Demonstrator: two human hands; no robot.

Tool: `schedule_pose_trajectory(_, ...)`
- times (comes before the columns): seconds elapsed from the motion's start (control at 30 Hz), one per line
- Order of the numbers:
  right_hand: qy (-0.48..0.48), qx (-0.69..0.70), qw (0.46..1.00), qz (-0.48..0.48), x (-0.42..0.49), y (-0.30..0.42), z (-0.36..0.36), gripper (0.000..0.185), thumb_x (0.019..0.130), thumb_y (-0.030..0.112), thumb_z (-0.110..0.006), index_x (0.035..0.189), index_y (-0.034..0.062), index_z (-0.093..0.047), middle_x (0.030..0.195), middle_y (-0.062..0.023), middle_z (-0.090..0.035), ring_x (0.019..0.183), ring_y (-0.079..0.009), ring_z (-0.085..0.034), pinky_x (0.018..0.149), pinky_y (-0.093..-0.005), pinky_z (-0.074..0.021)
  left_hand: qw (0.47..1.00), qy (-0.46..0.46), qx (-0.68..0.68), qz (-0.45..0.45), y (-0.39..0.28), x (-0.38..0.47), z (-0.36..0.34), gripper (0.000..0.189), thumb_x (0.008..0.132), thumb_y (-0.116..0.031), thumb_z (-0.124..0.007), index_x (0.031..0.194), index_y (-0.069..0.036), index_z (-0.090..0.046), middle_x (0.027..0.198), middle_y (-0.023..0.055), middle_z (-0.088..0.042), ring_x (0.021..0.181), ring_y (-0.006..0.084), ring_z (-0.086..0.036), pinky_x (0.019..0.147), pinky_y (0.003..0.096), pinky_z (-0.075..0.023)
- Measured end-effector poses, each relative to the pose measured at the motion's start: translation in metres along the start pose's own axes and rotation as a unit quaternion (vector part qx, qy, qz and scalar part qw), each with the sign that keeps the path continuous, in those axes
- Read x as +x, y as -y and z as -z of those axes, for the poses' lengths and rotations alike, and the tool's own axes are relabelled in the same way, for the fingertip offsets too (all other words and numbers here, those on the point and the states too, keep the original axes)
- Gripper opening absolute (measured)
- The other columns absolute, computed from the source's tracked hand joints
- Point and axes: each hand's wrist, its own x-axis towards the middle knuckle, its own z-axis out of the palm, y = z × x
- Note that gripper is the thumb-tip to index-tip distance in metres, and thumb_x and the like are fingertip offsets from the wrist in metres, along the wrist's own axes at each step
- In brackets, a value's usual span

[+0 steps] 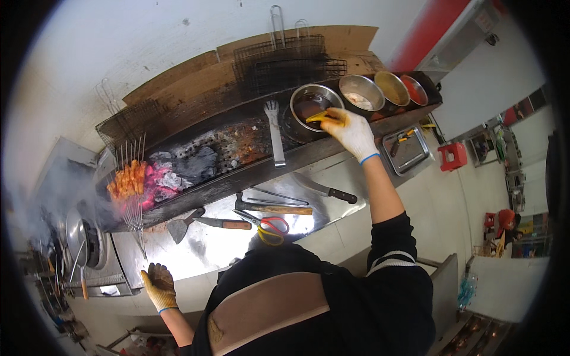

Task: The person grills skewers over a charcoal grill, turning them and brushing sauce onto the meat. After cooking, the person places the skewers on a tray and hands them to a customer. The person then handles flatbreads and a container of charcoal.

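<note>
My right hand (349,131), in a white knit glove with a blue cuff, holds a yellow-handled tool over a steel pot of dark liquid (317,99); the tool's working end is hidden. My left hand (160,285), in a stained glove, is empty with fingers loosely bent, just below the lower ends of the metal skewers (133,222). Orange pieces of meat (128,180) on these skewers lie over the left end of the charcoal grill (213,191), beside glowing charcoal (156,182). Steel tongs (274,133) lie across the trough left of the pot.
On the steel counter (200,253) lie a hammer (276,208), scissors (267,227), a scraper (180,228), a wooden-handled knife (225,222) and a black-handled knife (331,191). Several seasoning bowls (363,93) stand right of the pot, a metal tray (405,151) below them. Smoke drifts at left.
</note>
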Motion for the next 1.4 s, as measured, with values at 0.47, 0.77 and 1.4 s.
schedule_pose_trajectory(0.47, -0.219, 0.214, 0.947, -0.092, 0.031, 0.039, -0.024, 0.029, 0.096, 0.028, -0.073, 0.1, -0.0005, -0.074, 0.075, -0.0095, -0.074, 0.062, -0.0145, -0.069, 0.056, -0.03, -0.0522, 1.0, 0.004, -0.005, 0.002, -0.015, -0.007, -0.02, 0.057, 0.1, -0.054, -0.064, 0.126, -0.003, -0.063, 0.114, 0.0165, -0.069, 0.089, 0.0251, -0.065, 0.071, 0.0313, -0.0578)
schedule_pose_trajectory(0.77, -0.283, 0.469, 0.829, -0.11, 0.018, 0.027, -0.066, 0.024, 0.101, 0.02, -0.069, 0.111, -0.0014, -0.067, 0.078, -0.0098, -0.07, 0.056, -0.0125, -0.062, 0.049, -0.0252, -0.0507, 0.995, 0.093, -0.017, 0.04, -0.027, 0.014, -0.031, 0.055, 0.101, -0.052, -0.063, 0.123, -0.002, -0.061, 0.102, 0.0133, -0.066, 0.088, 0.0248, -0.064, 0.068, 0.0288, -0.0566)
schedule_pose_trajectory(1.4, -0.278, 0.503, 0.814, -0.084, 0.012, -0.015, -0.041, 0.024, 0.102, 0.027, -0.068, 0.113, 0.006, -0.072, 0.087, 0.0003, -0.067, 0.072, -0.0083, -0.06, 0.06, -0.023, -0.0447, 0.991, 0.1, 0.051, 0.071, -0.041, 0.03, -0.044, 0.069, 0.101, -0.056, -0.061, 0.14, 0.0, -0.051, 0.122, 0.0197, -0.066, 0.099, 0.0301, -0.068, 0.091, 0.043, -0.0591)
